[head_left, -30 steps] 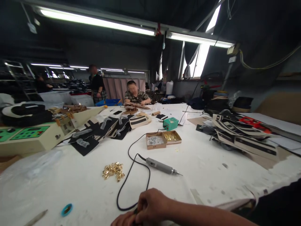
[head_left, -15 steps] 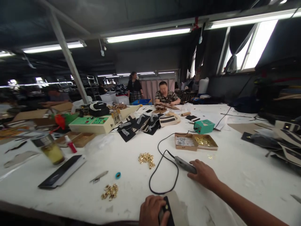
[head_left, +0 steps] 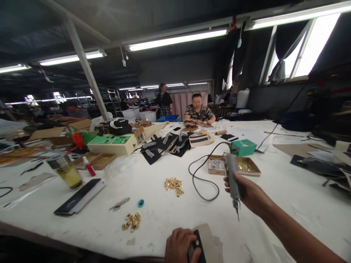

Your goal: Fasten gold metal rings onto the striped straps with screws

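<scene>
My right hand [head_left: 244, 188] is closed around a grey electric screwdriver [head_left: 233, 177], raised above the table with its bit pointing down. A black cable runs from its top towards a teal power box [head_left: 243, 147]. At the bottom edge of the view, my left hand [head_left: 181, 245] grips a beige and black flat piece [head_left: 207, 243]. A small gold fitting shows on the black strip beside the thumb. To the left lie two heaps of gold hardware, a nearer one [head_left: 131, 221] and a farther one [head_left: 174, 186].
Behind the screwdriver stands a cardboard tray [head_left: 248, 168] with silver and gold small parts. On the left are a blue ring [head_left: 140, 203], a dark booklet [head_left: 79, 197], a jar of yellow liquid [head_left: 68, 173] and a control machine [head_left: 113, 143]. A co-worker [head_left: 199, 109] sits across the table.
My right hand has picked the screwdriver up off the table and turned it upright, bit down. The cable has lifted with it. My left hand stays on the flat piece.
</scene>
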`<state>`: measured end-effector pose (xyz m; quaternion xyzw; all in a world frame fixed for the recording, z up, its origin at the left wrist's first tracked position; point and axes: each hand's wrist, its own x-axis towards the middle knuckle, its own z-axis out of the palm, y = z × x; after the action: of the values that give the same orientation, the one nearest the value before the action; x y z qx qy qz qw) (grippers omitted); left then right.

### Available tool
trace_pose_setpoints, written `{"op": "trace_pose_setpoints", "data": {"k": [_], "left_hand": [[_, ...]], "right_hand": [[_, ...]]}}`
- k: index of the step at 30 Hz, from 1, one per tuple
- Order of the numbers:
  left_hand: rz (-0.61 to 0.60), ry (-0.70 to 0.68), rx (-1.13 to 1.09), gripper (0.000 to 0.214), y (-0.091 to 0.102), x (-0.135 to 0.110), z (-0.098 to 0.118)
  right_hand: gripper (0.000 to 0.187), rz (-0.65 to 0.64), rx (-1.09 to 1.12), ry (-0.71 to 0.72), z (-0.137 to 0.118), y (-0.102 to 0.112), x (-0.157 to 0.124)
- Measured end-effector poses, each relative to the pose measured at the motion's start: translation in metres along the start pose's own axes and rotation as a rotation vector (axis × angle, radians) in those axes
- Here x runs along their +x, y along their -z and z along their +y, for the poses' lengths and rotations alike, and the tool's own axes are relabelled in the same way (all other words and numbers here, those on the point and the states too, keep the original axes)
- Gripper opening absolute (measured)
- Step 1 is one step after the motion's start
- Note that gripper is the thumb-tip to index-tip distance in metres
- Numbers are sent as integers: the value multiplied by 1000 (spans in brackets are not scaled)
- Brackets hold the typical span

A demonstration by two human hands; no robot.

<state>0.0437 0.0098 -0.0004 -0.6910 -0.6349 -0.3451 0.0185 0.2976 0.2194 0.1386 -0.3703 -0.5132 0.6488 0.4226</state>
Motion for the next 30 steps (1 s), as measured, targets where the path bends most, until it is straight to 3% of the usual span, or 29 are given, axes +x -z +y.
{"op": "trace_pose_setpoints", "data": {"k": [2,5,10,13,21,30], "left_hand": [[-40,56,-57,30,10,2,15],[-84,204,-104,22,23,8,40],[-138,274,-198,20,26,14,47],[-150,280,-199,19,25,13,47],[-169,261,-197,23,27,13,45],[-155,246,-210,23,26,12,43]], "right_hand": [[31,60,220,20,-15,-13,-10],[29,48,335,9,-19,-40,-22],[41,-3,272,35,20,-91,-43],[40,-78,154,115,43,-111,-58],[36,-81,-47,194,81,-121,-64],[36,-105,-174,278,88,-123,-62]]}}
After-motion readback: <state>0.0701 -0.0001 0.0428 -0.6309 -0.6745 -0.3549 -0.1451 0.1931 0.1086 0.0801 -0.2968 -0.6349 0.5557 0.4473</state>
